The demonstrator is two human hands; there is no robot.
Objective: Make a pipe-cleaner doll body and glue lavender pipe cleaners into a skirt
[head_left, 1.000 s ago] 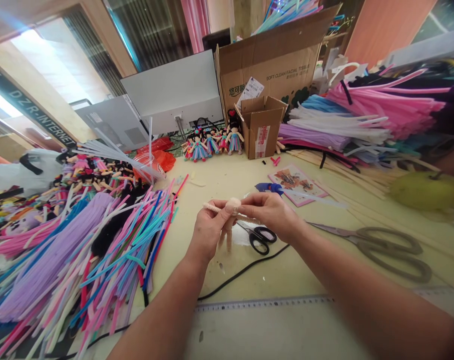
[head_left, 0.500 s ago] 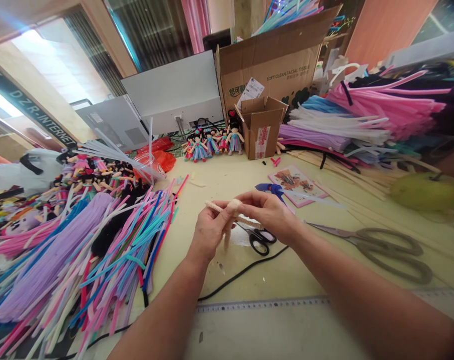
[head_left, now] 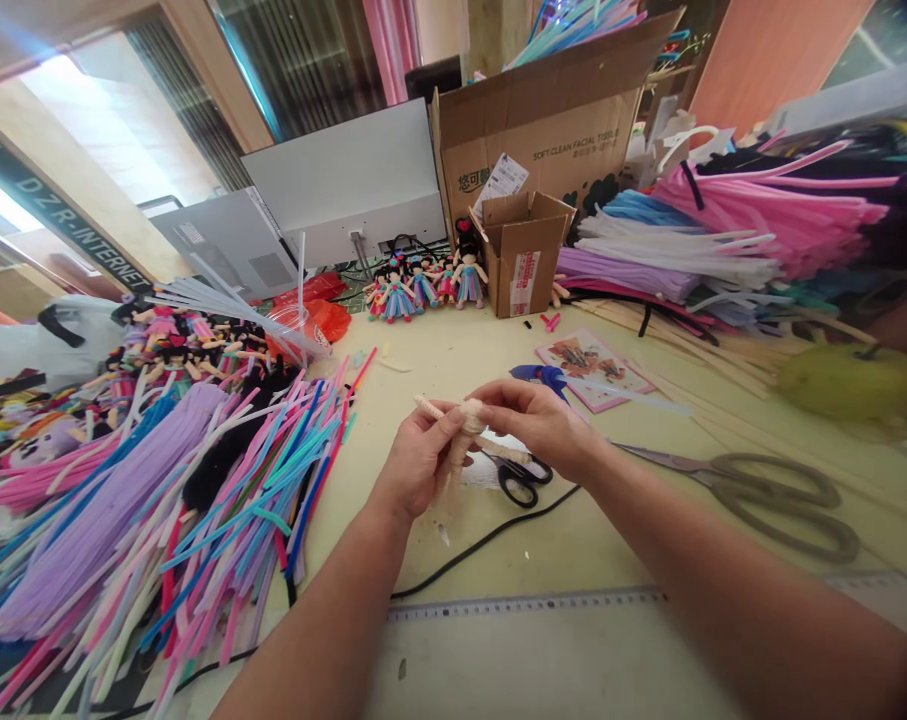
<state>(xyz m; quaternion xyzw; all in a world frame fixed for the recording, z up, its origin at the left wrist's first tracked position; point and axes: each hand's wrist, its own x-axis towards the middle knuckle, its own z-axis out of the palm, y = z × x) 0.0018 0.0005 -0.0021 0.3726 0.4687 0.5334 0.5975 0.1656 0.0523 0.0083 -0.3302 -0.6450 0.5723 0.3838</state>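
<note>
Between my hands is a small cream doll body (head_left: 469,418) of twisted pipe cleaner, with a round head end, two arm-like ends and strands hanging down. My left hand (head_left: 417,455) pinches its left side between thumb and fingers. The fingers of my right hand (head_left: 532,418) close on its head end from the right. Just below and behind the hands lie black-handled scissors (head_left: 519,487), their blades partly hidden. A blue glue gun (head_left: 541,375) with a clear glue stick rests beyond my right hand.
Loose coloured pipe cleaners (head_left: 265,510) cover the left side. Large scissors (head_left: 775,480) and a green apple-like object (head_left: 852,385) lie right. A ruler (head_left: 528,605) runs along the front. Finished dolls (head_left: 423,285) stand by a small cardboard box (head_left: 526,255); bundled pipe cleaners (head_left: 768,220) are piled behind.
The doll body has turned slightly in my hands, so its head end and hanging strands show more. Both hands keep their grip and have barely moved.
</note>
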